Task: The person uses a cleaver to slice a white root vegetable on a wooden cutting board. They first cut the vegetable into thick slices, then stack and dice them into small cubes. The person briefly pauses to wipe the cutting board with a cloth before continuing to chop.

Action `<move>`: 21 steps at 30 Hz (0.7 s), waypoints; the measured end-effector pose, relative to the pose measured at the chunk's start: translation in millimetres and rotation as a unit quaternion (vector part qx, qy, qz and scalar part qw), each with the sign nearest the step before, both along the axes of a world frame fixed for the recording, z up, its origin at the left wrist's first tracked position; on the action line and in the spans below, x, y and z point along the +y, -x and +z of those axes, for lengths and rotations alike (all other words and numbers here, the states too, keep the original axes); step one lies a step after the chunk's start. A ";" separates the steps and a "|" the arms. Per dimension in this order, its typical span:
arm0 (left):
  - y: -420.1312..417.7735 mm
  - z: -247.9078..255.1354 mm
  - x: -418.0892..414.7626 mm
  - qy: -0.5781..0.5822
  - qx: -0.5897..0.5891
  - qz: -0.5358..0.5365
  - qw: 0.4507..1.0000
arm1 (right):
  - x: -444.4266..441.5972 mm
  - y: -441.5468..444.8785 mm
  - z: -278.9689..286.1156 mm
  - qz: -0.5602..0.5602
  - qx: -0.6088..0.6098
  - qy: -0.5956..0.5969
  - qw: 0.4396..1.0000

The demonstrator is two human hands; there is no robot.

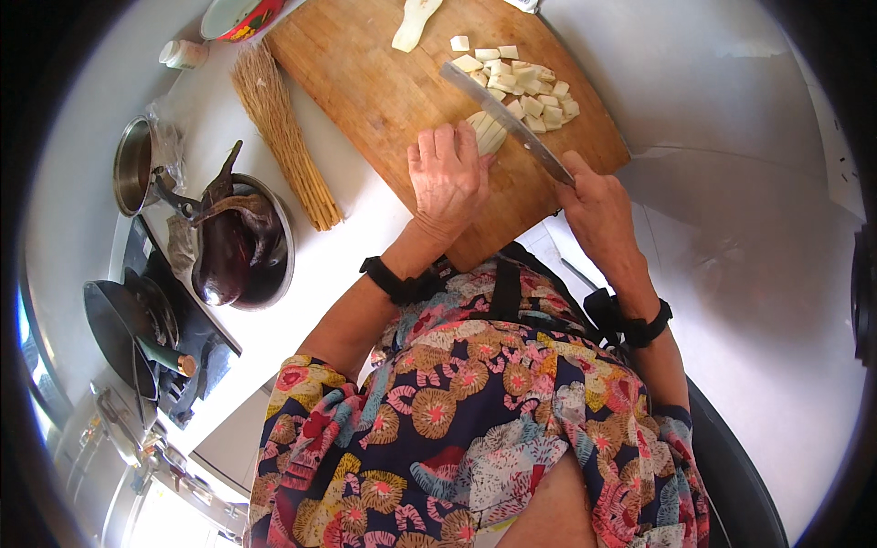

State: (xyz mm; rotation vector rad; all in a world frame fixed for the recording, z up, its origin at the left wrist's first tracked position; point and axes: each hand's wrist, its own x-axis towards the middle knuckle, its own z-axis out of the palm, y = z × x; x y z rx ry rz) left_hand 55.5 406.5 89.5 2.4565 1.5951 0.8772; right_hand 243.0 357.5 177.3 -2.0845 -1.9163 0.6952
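My right hand (597,198) grips the handle of a kitchen knife (503,116), its long blade slanting up and left over a wooden cutting board (384,103). Under the fingertips of my left hand (447,175), a pale peeled eggplant piece (488,132) is cut into strips and held against the board. The blade lies at the far right side of this piece. Just beyond it sits a pile of pale eggplant cubes (531,85). Farther up the board rests a larger peeled eggplant slice (415,23).
Left of the board lies a bundled straw whisk brush (284,137). A metal bowl (291,264) holds whole dark eggplants (223,257). Beside it are a small saucepan (133,164) and a lidded pan (120,335) on a black cooktop (223,363). A white bottle (183,54) and red bowl (257,24) stand beyond.
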 end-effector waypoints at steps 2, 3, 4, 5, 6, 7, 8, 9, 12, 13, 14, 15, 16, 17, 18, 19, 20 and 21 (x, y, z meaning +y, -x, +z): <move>0.1 -0.4 -0.2 -0.005 0.001 -0.002 1.000 | 1.9 3.3 -0.3 0.006 -0.010 0.006 1.000; 0.1 -0.7 0.0 -0.007 0.000 -0.003 1.000 | 2.6 4.9 -0.2 0.009 -0.016 0.008 1.000; 0.0 -1.0 0.2 -0.009 0.001 -0.004 1.000 | 2.4 5.8 -0.4 0.013 -0.023 0.011 1.000; -0.1 -1.4 0.3 -0.010 0.001 -0.005 1.000 | 1.7 6.6 -1.0 0.018 -0.030 0.013 0.999; 0.1 -2.0 0.1 -0.011 0.002 -0.005 1.000 | 1.5 6.9 -1.5 0.023 -0.036 0.016 0.999; 0.6 -3.2 0.7 -0.021 -0.003 -0.011 1.000 | 2.1 6.6 -1.5 0.026 -0.038 0.022 0.999; 1.2 -4.7 2.1 -0.031 -0.007 -0.017 0.999 | 3.1 6.0 -1.6 0.029 -0.041 0.028 0.998; 2.0 -5.8 2.8 -0.041 -0.010 -0.023 0.999 | 3.9 6.0 -2.3 0.031 -0.043 0.034 0.998; 2.3 -6.6 2.7 -0.038 -0.009 -0.026 0.999 | 8.8 5.9 0.2 0.053 -0.058 0.038 0.996; 2.2 -6.8 3.0 -0.031 -0.010 -0.028 0.999 | 10.3 5.4 -0.8 0.054 -0.055 0.037 0.996; 2.3 -7.0 3.2 -0.024 -0.011 -0.031 0.999 | 12.2 4.8 -2.5 0.056 -0.052 0.036 0.996; 2.2 -6.3 2.9 -0.017 -0.011 -0.033 0.999 | 14.2 4.2 -4.1 0.057 -0.049 0.036 0.997; 1.8 -5.2 2.5 -0.009 -0.015 -0.032 0.999 | 16.9 4.1 -5.2 0.058 -0.044 0.039 0.997; 1.2 -3.6 2.1 -0.002 -0.018 -0.032 0.999 | 20.1 5.0 -6.3 0.059 -0.039 0.043 0.997; 0.9 -1.6 2.8 0.004 -0.021 -0.031 0.999 | 24.2 6.4 -6.5 0.059 -0.034 0.045 0.997; 0.8 -2.3 2.9 -0.003 -0.025 -0.031 0.999 | 27.9 8.7 -6.0 0.057 -0.038 0.058 0.996; 1.1 -4.3 2.8 -0.009 -0.029 -0.031 0.999 | 31.7 12.2 -4.9 0.054 -0.043 0.070 0.995; 1.6 -5.8 3.4 -0.016 -0.033 -0.033 0.999 | 35.8 16.4 -3.7 0.051 -0.047 0.082 0.994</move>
